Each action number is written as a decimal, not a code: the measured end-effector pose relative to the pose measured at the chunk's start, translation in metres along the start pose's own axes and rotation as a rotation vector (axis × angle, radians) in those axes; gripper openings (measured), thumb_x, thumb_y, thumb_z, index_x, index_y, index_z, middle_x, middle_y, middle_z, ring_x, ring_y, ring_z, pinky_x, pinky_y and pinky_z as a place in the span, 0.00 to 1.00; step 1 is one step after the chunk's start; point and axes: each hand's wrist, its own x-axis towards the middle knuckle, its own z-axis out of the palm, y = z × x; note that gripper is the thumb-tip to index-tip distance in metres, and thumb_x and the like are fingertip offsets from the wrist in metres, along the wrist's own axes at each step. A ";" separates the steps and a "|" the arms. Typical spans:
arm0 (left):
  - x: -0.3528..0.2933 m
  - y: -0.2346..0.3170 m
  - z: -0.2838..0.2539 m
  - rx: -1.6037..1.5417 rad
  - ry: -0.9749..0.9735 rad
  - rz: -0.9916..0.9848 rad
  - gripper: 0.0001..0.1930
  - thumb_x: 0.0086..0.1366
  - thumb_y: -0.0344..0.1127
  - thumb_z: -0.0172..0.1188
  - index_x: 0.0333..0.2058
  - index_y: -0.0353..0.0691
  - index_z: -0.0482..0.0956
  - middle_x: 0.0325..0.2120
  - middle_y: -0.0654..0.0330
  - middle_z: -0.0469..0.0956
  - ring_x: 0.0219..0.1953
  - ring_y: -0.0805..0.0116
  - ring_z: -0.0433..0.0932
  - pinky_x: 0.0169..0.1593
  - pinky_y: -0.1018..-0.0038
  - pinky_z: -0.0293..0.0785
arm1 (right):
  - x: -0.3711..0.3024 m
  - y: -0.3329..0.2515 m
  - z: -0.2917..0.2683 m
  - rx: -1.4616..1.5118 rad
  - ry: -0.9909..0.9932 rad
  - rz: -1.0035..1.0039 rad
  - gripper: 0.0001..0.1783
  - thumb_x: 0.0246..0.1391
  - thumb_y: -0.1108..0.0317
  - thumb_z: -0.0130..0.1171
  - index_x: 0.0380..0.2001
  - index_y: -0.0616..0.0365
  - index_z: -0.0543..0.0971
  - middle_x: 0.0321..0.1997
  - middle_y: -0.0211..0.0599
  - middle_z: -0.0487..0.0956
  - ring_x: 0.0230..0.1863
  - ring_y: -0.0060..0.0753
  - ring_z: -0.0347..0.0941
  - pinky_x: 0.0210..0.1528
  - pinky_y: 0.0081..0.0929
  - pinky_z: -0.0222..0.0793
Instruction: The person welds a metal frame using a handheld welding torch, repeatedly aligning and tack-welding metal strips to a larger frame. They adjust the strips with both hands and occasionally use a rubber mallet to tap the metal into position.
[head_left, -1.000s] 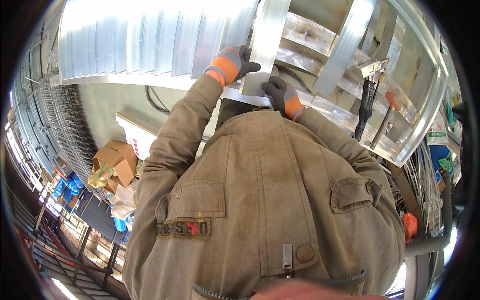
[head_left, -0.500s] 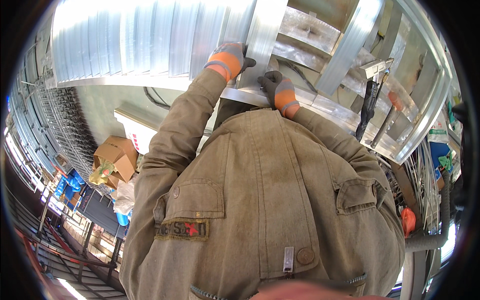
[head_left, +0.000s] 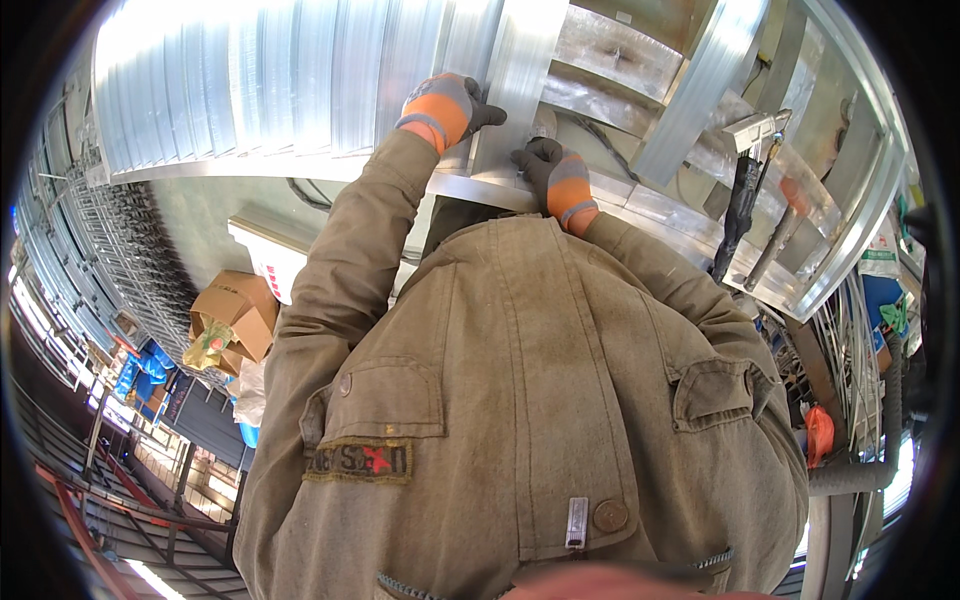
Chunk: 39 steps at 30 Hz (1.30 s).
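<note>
A loose-looking, wide silvery metal slat (head_left: 522,75) lies across the frame, at the right end of a row of ribbed metal slats (head_left: 270,90). My left hand (head_left: 440,108), in an orange and grey glove with dark fingertips, is closed at the slat's left edge, thumb side reaching over its face. Its fingertips are partly hidden. Lower down, my right hand (head_left: 560,182), gloved alike, has its fingers bent round the slat's right edge near the front rail (head_left: 480,190). The slat's near end rests at that rail.
Right of the slat, the frame has open bays with crossbars (head_left: 690,110). A black-handled tool (head_left: 738,215) and a rod-like tool (head_left: 775,240) lean there. Left are a cardboard box (head_left: 240,305), a white box (head_left: 265,255) and stacked wire mesh (head_left: 150,240). Thin rods (head_left: 860,370) stand at right.
My left hand has shifted slightly left and farther away, and the slats appear a little farther left. My right hand has barely moved, its fingers still at the slat's edge.
</note>
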 end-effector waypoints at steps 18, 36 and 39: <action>0.001 -0.008 0.019 -0.005 0.125 -0.031 0.31 0.57 0.63 0.78 0.49 0.45 0.91 0.39 0.55 0.91 0.46 0.51 0.89 0.52 0.56 0.83 | 0.001 -0.002 0.002 0.020 -0.028 -0.002 0.22 0.60 0.51 0.75 0.45 0.60 0.92 0.37 0.42 0.91 0.37 0.35 0.85 0.45 0.35 0.78; 0.023 -0.018 0.016 -0.103 -0.040 -0.076 0.26 0.57 0.61 0.79 0.38 0.43 0.87 0.27 0.61 0.86 0.32 0.63 0.84 0.40 0.62 0.81 | 0.001 -0.005 0.003 0.023 -0.035 -0.006 0.19 0.62 0.54 0.73 0.43 0.60 0.91 0.36 0.43 0.90 0.37 0.36 0.85 0.46 0.36 0.79; 0.022 -0.017 0.015 -0.093 -0.069 -0.074 0.28 0.61 0.61 0.78 0.42 0.40 0.85 0.28 0.62 0.85 0.29 0.68 0.81 0.37 0.65 0.80 | -0.003 -0.008 0.002 0.040 -0.030 0.005 0.18 0.63 0.55 0.73 0.43 0.61 0.90 0.35 0.42 0.90 0.37 0.35 0.84 0.45 0.35 0.78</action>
